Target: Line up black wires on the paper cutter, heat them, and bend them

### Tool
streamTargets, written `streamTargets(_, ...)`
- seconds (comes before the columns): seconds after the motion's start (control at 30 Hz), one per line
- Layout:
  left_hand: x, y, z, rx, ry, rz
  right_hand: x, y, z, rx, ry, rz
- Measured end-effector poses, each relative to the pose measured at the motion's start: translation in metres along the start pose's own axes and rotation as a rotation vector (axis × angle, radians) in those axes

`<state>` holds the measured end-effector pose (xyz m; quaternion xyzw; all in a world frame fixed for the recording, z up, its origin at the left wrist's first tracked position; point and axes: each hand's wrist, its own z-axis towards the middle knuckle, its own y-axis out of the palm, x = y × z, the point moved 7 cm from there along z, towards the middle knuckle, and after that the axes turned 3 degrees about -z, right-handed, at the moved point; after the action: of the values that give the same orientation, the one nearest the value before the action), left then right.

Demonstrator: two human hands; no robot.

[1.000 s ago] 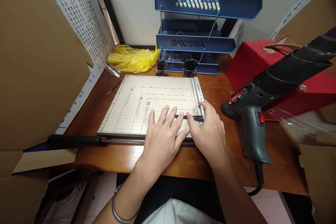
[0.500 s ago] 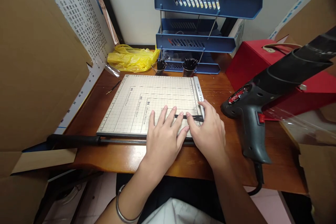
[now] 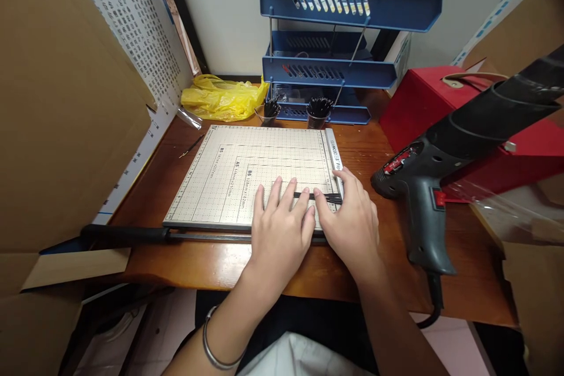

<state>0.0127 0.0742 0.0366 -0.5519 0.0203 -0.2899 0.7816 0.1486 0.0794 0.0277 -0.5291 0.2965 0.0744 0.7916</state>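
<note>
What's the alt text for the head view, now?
A person's left hand and right hand lie over a gridded paper cutter, their grip above thin black strands. Behind stand two filled cups and a blue tray rack; at right, a gun-shaped tool before a red box.

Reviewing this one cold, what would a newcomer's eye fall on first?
Probably the dark gun-shaped tool at the right, before a red box. Next, the left hand and right hand, side by side over the gridded board and a thin black bundle. Behind stands a blue tray rack, with a yellow bag to its left.
</note>
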Motion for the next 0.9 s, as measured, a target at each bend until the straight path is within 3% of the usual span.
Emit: streamTargets(0.9,0.0,0.001,-0.01,-0.071,-0.027,0.098,0.002,0.0,-0.001,0.0,-0.021,0.004)
